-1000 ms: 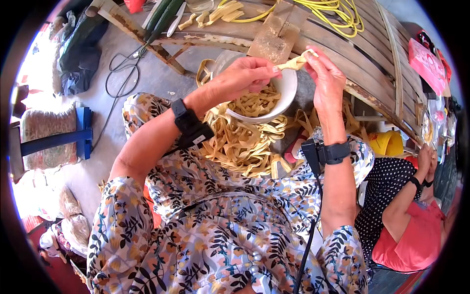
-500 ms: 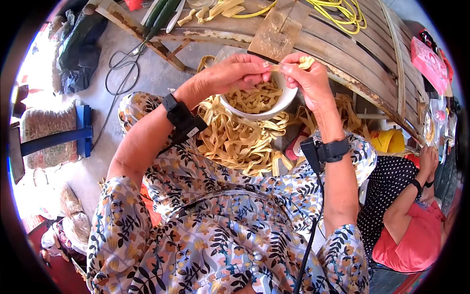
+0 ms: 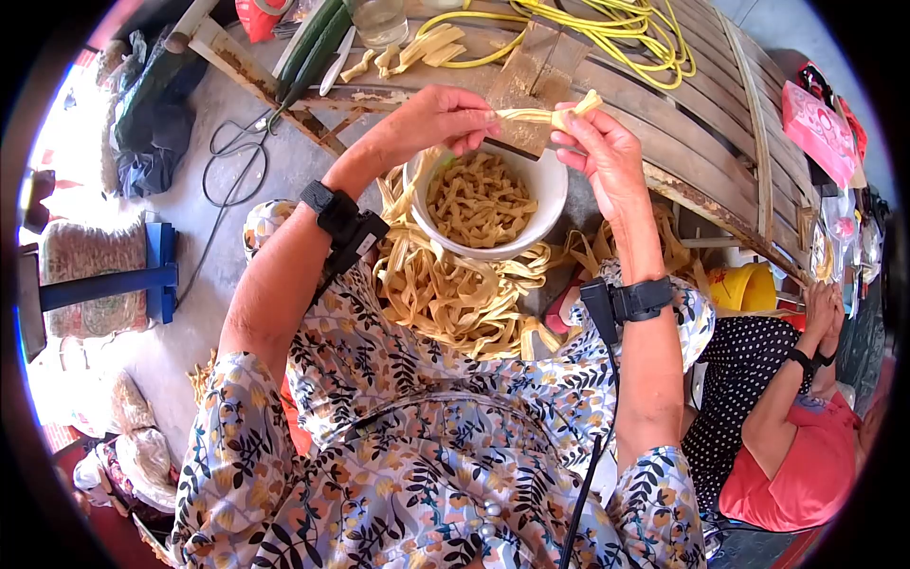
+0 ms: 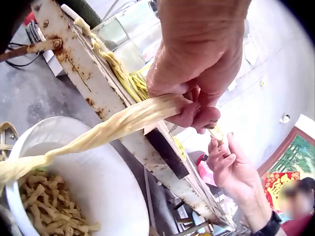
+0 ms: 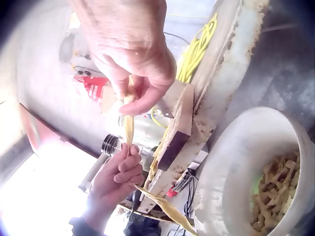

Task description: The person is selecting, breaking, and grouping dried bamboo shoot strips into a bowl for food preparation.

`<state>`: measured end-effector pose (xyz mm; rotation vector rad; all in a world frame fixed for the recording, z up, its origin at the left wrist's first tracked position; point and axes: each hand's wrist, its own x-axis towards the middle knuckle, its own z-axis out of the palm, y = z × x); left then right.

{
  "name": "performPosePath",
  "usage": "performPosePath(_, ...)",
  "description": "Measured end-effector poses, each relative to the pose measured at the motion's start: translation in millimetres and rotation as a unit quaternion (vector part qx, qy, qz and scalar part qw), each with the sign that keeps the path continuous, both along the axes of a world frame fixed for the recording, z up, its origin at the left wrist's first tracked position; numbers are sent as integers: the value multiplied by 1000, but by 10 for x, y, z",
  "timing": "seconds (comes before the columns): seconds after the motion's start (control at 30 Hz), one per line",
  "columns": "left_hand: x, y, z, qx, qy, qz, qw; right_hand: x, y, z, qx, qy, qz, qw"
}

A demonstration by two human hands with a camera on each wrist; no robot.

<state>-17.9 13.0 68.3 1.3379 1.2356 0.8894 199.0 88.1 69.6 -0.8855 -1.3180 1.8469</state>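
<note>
A pale yellow, pliable strip (image 3: pixel 526 116) stretches between both hands, above the white bowl's far rim. My left hand (image 3: pixel 441 121) pinches it between thumb and fingers. From there a long twisted tail (image 4: pixel 98 132) hangs past the bowl in the left wrist view. My right hand (image 3: pixel 607 147) pinches the other end, and a short piece of the strip sticks out above the fingertips. In the right wrist view, the taut section (image 5: pixel 129 129) runs straight from one hand to the other. Below, the white bowl (image 3: pixel 553 194) holds many short, knotted-looking yellow pieces (image 3: pixel 482 199).
Loose long strips (image 3: pixel 445 294) lie heaped before the bowl. A slatted bench (image 3: pixel 701 142) carries a wooden block (image 3: pixel 540 66), coiled yellow cord (image 3: pixel 654 43), several short strips (image 3: pixel 431 45) and a glass jar (image 3: pixel 379 24). Another person (image 3: pixel 791 446) sits at the right.
Half a second ago my hands were close together over the bowl; now they are higher and farther apart, the strip drawn out between them. Both hands keep hold of it.
</note>
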Motion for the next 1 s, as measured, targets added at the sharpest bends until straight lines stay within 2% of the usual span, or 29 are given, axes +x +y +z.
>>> performPosePath(0.1,-4,53,-6,4,-32,-3,999,-33,8,49,4,-5,-29,1000)
performPosePath(0.17,-8,99,-1,2,-30,4,1000,-40,51,-4,29,4,-40,999)
performPosePath(0.33,-46,315,76,28,6,27,999,-213,168,52,4,28,-95,995)
performPosePath(0.43,-35,545,98,72,22,81,994,-323,312,-21,59,57,-117,990)
performPosePath(0.57,34,739,29,115,39,136,983,-365,463,-114,21,101,-166,981)
performPosePath(1.0,65,929,-175,111,63,205,970,-432,519,-251,-15,86,-193,977)
